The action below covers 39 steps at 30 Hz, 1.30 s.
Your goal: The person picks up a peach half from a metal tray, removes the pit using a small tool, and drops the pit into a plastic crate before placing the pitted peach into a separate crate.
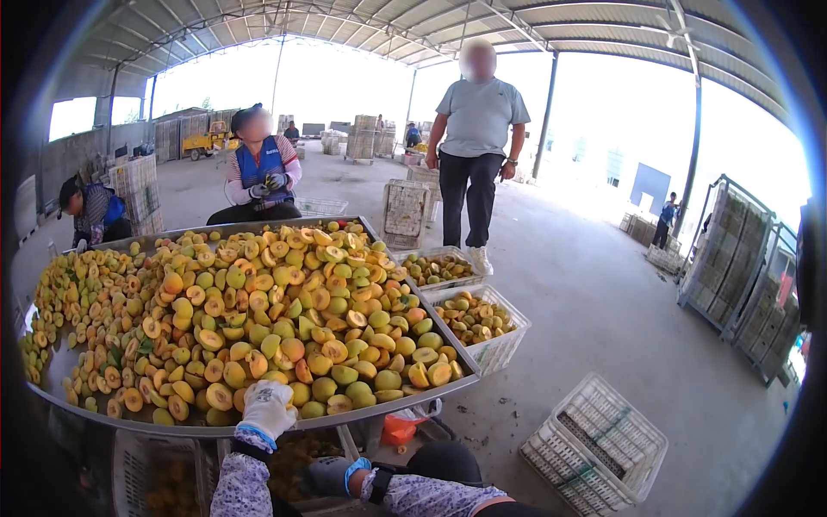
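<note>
Halved yellow-green fruit (284, 302) lies heaped on a large metal-rimmed table (345, 420). My left hand (269, 408), in a white glove, rests at the table's near edge against the fruit; its fingertips are hidden, so any fruit in it cannot be made out. Below the edge, my right hand (327, 476), in a grey glove, is low over a crate with fruit (297, 452) under the table. The fingers of that hand are too dark and blurred to read.
Two white crates of fruit (495, 349) stand along the table's right side. An empty white crate (599, 444) lies on the floor at right. A seated person (263, 172) is across the table, and another person (478, 129) stands behind the crates. A red bag (401, 428) hangs near the edge.
</note>
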Each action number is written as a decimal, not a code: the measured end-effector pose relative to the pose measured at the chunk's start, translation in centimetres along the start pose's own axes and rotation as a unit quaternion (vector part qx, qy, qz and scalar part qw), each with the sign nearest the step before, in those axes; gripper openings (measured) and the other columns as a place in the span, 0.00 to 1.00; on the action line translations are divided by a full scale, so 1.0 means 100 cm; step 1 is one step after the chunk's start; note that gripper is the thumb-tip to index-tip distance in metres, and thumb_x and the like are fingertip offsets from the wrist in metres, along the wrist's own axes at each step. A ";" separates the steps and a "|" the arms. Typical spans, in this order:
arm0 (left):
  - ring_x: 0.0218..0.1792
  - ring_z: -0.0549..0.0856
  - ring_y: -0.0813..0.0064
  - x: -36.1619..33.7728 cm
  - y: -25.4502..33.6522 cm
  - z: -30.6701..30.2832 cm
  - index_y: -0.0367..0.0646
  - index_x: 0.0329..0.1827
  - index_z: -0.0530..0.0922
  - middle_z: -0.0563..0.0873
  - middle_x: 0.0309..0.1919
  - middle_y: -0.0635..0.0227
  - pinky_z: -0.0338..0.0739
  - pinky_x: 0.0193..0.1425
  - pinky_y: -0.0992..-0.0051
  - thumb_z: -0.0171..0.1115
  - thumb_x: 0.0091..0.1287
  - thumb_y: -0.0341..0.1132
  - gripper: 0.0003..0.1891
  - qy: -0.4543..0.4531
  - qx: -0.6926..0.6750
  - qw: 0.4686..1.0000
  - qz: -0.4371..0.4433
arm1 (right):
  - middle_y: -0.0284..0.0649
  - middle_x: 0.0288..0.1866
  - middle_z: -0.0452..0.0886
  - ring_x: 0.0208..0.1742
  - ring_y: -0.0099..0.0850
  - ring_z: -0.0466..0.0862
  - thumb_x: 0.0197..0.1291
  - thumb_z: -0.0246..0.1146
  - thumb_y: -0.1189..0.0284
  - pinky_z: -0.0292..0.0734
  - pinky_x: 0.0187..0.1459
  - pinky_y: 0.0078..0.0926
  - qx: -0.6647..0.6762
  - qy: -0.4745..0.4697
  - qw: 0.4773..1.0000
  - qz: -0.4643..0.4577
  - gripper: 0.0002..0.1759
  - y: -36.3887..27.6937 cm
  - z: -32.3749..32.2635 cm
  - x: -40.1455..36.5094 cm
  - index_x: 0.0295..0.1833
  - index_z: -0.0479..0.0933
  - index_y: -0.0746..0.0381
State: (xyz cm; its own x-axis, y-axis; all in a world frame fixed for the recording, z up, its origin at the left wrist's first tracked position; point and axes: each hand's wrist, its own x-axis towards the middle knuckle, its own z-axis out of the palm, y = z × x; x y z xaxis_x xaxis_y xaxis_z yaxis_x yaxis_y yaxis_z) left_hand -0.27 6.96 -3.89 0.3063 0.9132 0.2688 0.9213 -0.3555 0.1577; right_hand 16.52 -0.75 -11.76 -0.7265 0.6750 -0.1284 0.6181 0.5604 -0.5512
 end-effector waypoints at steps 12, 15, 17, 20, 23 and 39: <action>0.45 0.83 0.55 -0.030 -0.006 0.008 0.48 0.35 0.79 0.83 0.36 0.64 0.73 0.61 0.58 0.72 0.55 0.36 0.10 0.196 -0.050 0.978 0.049 | 0.55 0.38 0.88 0.43 0.52 0.89 0.54 0.70 0.65 0.83 0.47 0.45 -0.015 -0.015 1.000 0.005 0.15 -0.018 -0.022 -0.002 0.41 0.86 0.65; 0.46 0.83 0.55 -0.038 -0.005 -0.002 0.48 0.36 0.79 0.84 0.37 0.64 0.75 0.62 0.60 0.72 0.56 0.33 0.09 0.168 -0.132 0.977 0.012 | 0.54 0.36 0.87 0.40 0.53 0.88 0.58 0.67 0.64 0.83 0.44 0.47 -0.031 0.030 0.998 -0.046 0.14 -0.003 -0.015 0.000 0.42 0.85 0.64; 0.52 0.83 0.54 -0.038 -0.004 -0.014 0.48 0.46 0.82 0.84 0.47 0.60 0.76 0.63 0.59 0.72 0.57 0.33 0.14 0.157 -0.159 0.975 -0.004 | 0.53 0.32 0.86 0.37 0.53 0.87 0.60 0.65 0.63 0.82 0.42 0.47 -0.024 0.035 0.995 -0.094 0.14 0.008 -0.003 0.009 0.40 0.84 0.64; 0.59 0.81 0.53 -0.031 -0.018 -0.018 0.46 0.57 0.82 0.83 0.56 0.55 0.75 0.66 0.60 0.72 0.57 0.34 0.22 0.115 -0.146 0.982 -0.017 | 0.55 0.31 0.85 0.36 0.54 0.87 0.60 0.65 0.64 0.82 0.41 0.47 -0.018 0.006 0.997 -0.072 0.13 0.003 -0.011 0.006 0.37 0.84 0.64; 0.62 0.80 0.52 -0.025 -0.024 -0.023 0.46 0.59 0.82 0.80 0.60 0.54 0.73 0.68 0.60 0.71 0.57 0.40 0.25 0.035 -0.106 0.993 -0.039 | 0.56 0.34 0.87 0.39 0.53 0.89 0.60 0.64 0.62 0.83 0.42 0.46 -0.020 -0.006 0.999 -0.028 0.16 -0.007 -0.020 -0.001 0.37 0.86 0.66; 0.52 0.82 0.49 0.000 -0.016 0.008 0.43 0.49 0.78 0.80 0.51 0.51 0.77 0.58 0.57 0.71 0.58 0.38 0.18 0.108 -0.116 0.981 -0.115 | 0.57 0.34 0.85 0.38 0.58 0.85 0.71 0.57 0.51 0.79 0.43 0.53 -0.010 0.015 0.999 -0.031 0.26 -0.009 -0.015 0.001 0.37 0.84 0.64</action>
State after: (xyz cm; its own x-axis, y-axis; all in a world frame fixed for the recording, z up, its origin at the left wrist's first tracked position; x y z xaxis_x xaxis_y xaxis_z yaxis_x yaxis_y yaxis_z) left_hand -1.58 7.69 -4.91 0.0164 0.9198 0.3919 0.8727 -0.2045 0.4434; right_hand 16.33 -0.45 -10.08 -0.7547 0.6523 -0.0699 0.5779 0.6105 -0.5415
